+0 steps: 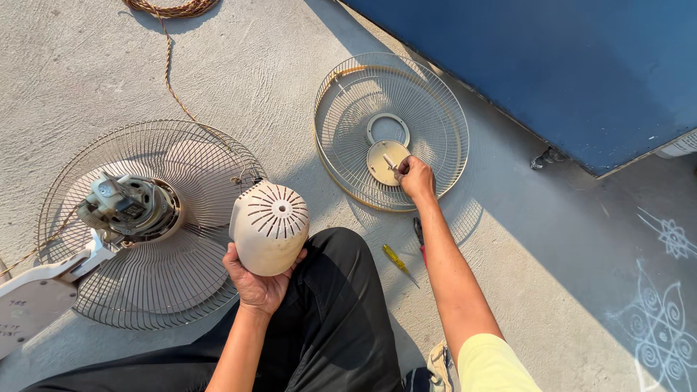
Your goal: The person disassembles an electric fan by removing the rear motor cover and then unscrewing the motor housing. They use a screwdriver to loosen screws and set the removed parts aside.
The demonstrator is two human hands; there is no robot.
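The left hand (255,284) cups a cream vented motor cover (270,226) from below, fingers wrapped around its lower edge, just above the person's dark trouser knee (334,305). The right hand (417,178) is stretched forward, fingers pinched narrowly on a small screw-like piece (392,164) at the round centre plate (386,161) of the front fan grille (392,131). Just behind the right wrist lie 2 screwdrivers (398,260). Left of the left hand sits the bare fan motor (131,207) on the rear grille (149,225).
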